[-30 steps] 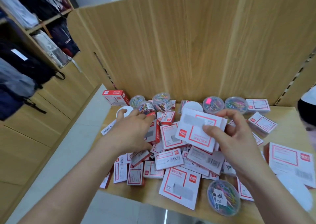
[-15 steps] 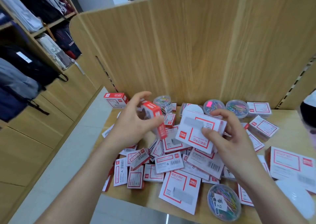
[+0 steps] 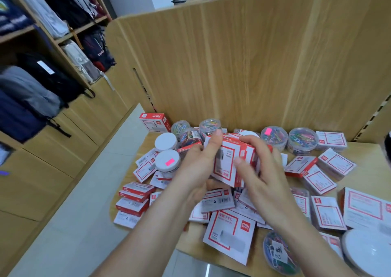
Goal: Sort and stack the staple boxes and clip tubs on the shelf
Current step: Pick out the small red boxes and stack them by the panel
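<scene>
Both hands hold a small bundle of red-and-white staple boxes [image 3: 230, 162] together above the pile. My left hand [image 3: 198, 170] grips its left side with the thumb up over the top edge. My right hand [image 3: 260, 175] wraps the right side, its thumb across the front. Many more staple boxes [image 3: 228, 232] lie scattered flat on the wooden shelf [image 3: 370, 151]. Clear clip tubs [image 3: 274, 136] with coloured clips stand along the back panel. Two white-lidded tubs [image 3: 168, 161] stand at the left, and another clip tub [image 3: 279, 253] lies near the front edge.
A tall wooden back panel [image 3: 243, 65] closes the shelf behind. One boxed item [image 3: 155, 122] stands at the back left corner. A white round lid [image 3: 368, 251] sits at the front right. Shelving with backpacks [image 3: 38, 82] lines the left, and grey floor [image 3: 84, 202] lies below.
My left hand lifted a small box from the pile and brought it right against the box in my right hand. Both hands now clasp the boxes together. The view shifted a little.
</scene>
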Tool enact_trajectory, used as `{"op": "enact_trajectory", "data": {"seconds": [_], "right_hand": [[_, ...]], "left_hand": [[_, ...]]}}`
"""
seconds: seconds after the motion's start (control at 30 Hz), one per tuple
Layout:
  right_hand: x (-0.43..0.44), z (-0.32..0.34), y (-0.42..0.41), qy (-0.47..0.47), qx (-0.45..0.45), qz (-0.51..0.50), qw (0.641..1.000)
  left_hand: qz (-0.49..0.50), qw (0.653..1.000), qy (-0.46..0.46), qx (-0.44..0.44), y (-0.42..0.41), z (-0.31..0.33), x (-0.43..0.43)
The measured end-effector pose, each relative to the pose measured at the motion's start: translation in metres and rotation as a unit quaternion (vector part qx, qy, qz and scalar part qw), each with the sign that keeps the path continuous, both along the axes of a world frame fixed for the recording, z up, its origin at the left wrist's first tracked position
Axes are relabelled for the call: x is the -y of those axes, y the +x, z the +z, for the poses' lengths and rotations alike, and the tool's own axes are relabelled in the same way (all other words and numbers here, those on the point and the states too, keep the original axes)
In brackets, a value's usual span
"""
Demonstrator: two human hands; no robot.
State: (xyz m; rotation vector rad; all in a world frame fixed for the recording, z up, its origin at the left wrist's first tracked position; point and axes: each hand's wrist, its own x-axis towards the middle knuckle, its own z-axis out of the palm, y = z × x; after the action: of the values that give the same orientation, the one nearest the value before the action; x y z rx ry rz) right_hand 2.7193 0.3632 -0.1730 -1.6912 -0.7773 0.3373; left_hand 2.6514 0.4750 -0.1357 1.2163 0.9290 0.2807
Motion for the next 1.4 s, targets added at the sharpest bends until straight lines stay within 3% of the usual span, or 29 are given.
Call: {"op": "enact_trajectory", "data": {"seconds": [0.17, 0.3, 0.37, 0.5, 0.6, 0.7, 0.83, 0.93, 1.13, 1.2, 1.27, 1.33, 1.4], "right_hand": [[-0.008, 0.019, -0.008, 0.006, 0.069, 0.002, 0.998], [-0.030, 0.048, -0.006, 0.084, -0.039, 0.142, 0.985], [-0.051, 0.058, -0.013, 0.107, -0.075, 0.217, 0.967], [-0.106, 0.066, -0.040, 0.092, -0.063, 0.291, 0.950], [-0.153, 0.064, -0.052, 0.028, -0.038, 0.295, 0.954], [-0.188, 0.044, -0.053, -0.121, 0.107, 0.242, 0.957], [-0.201, 0.015, -0.056, -0.361, 0.287, 0.165, 0.872], [-0.203, 0.010, -0.064, -0.394, 0.344, 0.147, 0.839], [-0.200, 0.013, -0.068, -0.424, 0.362, 0.102, 0.824], [-0.204, 0.014, -0.068, -0.417, 0.341, 0.097, 0.837], [-0.214, 0.016, -0.067, -0.360, 0.288, 0.087, 0.883], [-0.229, 0.021, -0.065, -0.300, 0.193, 0.085, 0.930], [-0.248, 0.022, -0.061, -0.270, 0.107, 0.085, 0.953]], "left_hand": [[-0.065, 0.998, 0.009, 0.018, -0.022, 0.012, -0.011], [-0.200, 0.972, 0.116, 0.048, -0.067, 0.027, -0.058], [-0.183, 0.971, 0.128, 0.080, -0.087, 0.037, -0.087], [-0.197, 0.962, 0.152, 0.115, -0.119, 0.053, -0.138], [-0.158, 0.956, 0.228, 0.094, -0.141, 0.054, -0.179], [-0.118, 0.953, 0.272, 0.066, -0.153, 0.036, -0.221], [-0.127, 0.942, 0.308, 0.043, -0.152, -0.006, -0.272], [-0.171, 0.934, 0.312, 0.045, -0.139, -0.037, -0.290], [-0.203, 0.938, 0.267, 0.089, -0.112, -0.076, -0.300], [-0.191, 0.944, 0.249, 0.103, -0.109, -0.083, -0.301], [-0.178, 0.950, 0.233, 0.111, -0.108, -0.089, -0.300], [-0.169, 0.956, 0.213, 0.109, -0.108, -0.092, -0.299], [-0.170, 0.959, 0.203, 0.098, -0.105, -0.093, -0.300]]}}
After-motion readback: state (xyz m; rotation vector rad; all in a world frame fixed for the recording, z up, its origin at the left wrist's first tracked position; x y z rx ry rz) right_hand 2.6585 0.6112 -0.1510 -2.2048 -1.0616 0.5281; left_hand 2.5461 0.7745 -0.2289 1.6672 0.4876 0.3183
